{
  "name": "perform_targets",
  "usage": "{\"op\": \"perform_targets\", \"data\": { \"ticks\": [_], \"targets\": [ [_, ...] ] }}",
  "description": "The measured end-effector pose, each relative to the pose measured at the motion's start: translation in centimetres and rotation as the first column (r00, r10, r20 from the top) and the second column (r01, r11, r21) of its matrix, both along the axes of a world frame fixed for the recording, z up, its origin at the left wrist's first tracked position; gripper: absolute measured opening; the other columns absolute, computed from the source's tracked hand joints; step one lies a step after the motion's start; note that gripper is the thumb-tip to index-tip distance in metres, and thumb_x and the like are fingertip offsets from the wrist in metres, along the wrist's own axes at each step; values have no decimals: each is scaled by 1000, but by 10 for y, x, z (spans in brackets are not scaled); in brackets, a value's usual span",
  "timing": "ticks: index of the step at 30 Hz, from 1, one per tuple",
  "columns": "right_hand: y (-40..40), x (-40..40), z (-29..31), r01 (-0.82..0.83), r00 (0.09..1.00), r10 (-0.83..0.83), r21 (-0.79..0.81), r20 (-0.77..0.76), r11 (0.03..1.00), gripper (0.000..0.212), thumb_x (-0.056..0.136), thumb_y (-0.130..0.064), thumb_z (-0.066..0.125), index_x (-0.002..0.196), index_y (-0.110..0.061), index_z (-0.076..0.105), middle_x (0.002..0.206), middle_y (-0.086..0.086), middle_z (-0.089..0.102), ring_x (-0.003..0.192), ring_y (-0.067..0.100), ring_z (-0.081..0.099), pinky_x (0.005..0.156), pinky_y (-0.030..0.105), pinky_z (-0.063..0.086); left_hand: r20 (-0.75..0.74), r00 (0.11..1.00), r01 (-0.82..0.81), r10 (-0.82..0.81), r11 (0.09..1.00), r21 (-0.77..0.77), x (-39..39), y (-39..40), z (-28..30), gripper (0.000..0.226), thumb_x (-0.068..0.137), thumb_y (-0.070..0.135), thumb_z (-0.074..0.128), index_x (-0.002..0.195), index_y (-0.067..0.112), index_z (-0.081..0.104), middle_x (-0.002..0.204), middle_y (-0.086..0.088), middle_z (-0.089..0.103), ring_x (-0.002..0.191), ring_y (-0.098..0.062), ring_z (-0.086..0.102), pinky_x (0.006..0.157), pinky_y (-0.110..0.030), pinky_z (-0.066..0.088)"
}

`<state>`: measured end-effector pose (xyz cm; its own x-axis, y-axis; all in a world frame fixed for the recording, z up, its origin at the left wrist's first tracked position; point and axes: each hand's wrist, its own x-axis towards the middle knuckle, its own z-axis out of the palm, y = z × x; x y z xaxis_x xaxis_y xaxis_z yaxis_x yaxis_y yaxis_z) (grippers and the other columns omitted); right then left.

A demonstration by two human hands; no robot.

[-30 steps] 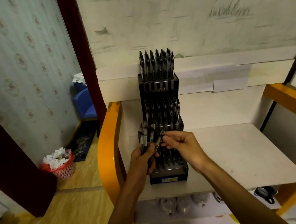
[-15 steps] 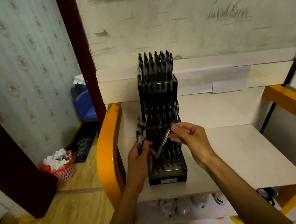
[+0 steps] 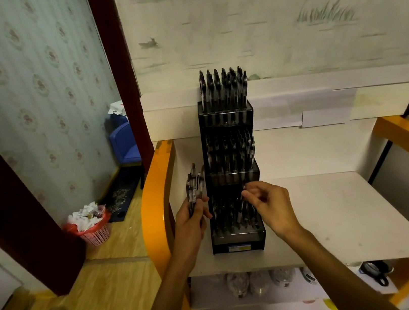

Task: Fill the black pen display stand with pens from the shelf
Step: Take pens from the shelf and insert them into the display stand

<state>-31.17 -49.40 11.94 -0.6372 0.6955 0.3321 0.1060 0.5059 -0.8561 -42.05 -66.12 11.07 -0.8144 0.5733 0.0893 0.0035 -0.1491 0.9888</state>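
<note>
Left hand (image 3: 191, 223) clutching bundle of pens (image 3: 195, 186), tips up, just beside left wall of black pen display stand (image 3: 239, 234) on white shelf (image 3: 339, 214). Right hand (image 3: 267, 203) pinching pen (image 3: 245, 203) upright over lowest tier; I'm judging its slot directly below, right hand nearer.

A white shelf (image 3: 339, 214) with orange side rails is seen — on it, the black pen display stand (image 3: 240, 239) is set upright at the left end, just beside the left grip (image 3: 192, 223) and beneath the right grip (image 3: 266, 204).
</note>
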Motion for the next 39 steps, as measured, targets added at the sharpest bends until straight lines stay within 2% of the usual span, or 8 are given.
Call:
{"op": "perform_targets", "data": {
  "ticks": [10, 14, 17, 20, 22, 26, 31, 39],
  "targets": [
    [3, -3, -12, -21, 995, 10, 113, 96, 993, 21, 89, -20, 73, 109, -14, 74, 84, -12, 70, 79, -6, 64, 76, 0, 44, -14, 999, 43, -44, 999, -5, 4, 1, 0, 25, 107, 22, 41, 112, 14, 63, 69, -4, 54, 45, -4, 37, 42, -18, 29],
    [-3, -5, -29, -55, 978, 16, 184, 209, 981, 19, 91, -18, 71, 107, -10, 74, 89, 0, 74, 83, 7, 67, 72, -5, 37, -4, 998, 64, -64, 998, 15, 4, 3, -1, 26, 107, 21, 40, 114, 10, 62, 69, -5, 55, 43, -4, 35, 41, -16, 29],
    [-2, -4, -34, -43, 974, -5, 205, 228, 978, 19, 92, -22, 70, 107, -11, 75, 90, 3, 76, 81, 10, 66, 70, -3, 38, -8, 998, 66, -66, 998, 7, 3, 4, -3, 26, 107, 23, 41, 115, 9, 61, 71, -7, 58, 42, -4, 36, 41, -16, 30],
    [4, -4, -30, -87, 956, 14, 237, 293, 968, 17, 91, -28, 71, 96, -14, 78, 82, 3, 75, 75, 15, 68, 67, 12, 44, -14, 998, 69, -69, 998, -2, 1, 5, -5, 25, 106, 25, 42, 113, 10, 61, 74, -8, 61, 43, -3, 38, 42, -16, 31],
    [6, -3, -26, -90, 960, 22, 234, 279, 968, 15, 89, -27, 73, 93, -14, 78, 78, 1, 75, 72, 12, 67, 66, 7, 42, -10, 998, 67, -67, 998, -1, 0, 8, -6, 26, 105, 25, 44, 113, 8, 63, 74, -9, 63, 41, -2, 40, 41, -15, 32],
    [5, 0, -14, -110, 991, 107, 40, 79, 993, 9, 87, -19, 75, 94, -16, 78, 72, -8, 74, 69, 5, 70, 76, 17, 54, 27, 997, 66, -66, 998, -6, 0, 12, -6, 26, 102, 27, 50, 110, 10, 67, 74, -6, 68, 40, -4, 39, 39, -16, 31],
    [2, -3, 10, -285, 953, 233, -308, -195, 908, 19, 90, -12, 70, 108, -11, 73, 93, 3, 77, 88, 20, 74, 76, 28, 59, 56, 991, 121, -119, 992, -27, 5, 17, -5, 27, 102, 30, 51, 103, 15, 73, 71, 4, 63, 41, -4, 38, 38, -17, 29],
    [0, -1, 22, -419, 901, 288, -477, -325, 772, 24, 91, -17, 67, 112, -8, 73, 103, 12, 75, 96, 27, 73, 80, 28, 58, -31, 980, 194, -199, 975, -105, 12, 23, -3, 26, 104, 34, 46, 107, 15, 63, 77, -2, 71, 41, -8, 45, 41, -19, 37]
  ]
}}
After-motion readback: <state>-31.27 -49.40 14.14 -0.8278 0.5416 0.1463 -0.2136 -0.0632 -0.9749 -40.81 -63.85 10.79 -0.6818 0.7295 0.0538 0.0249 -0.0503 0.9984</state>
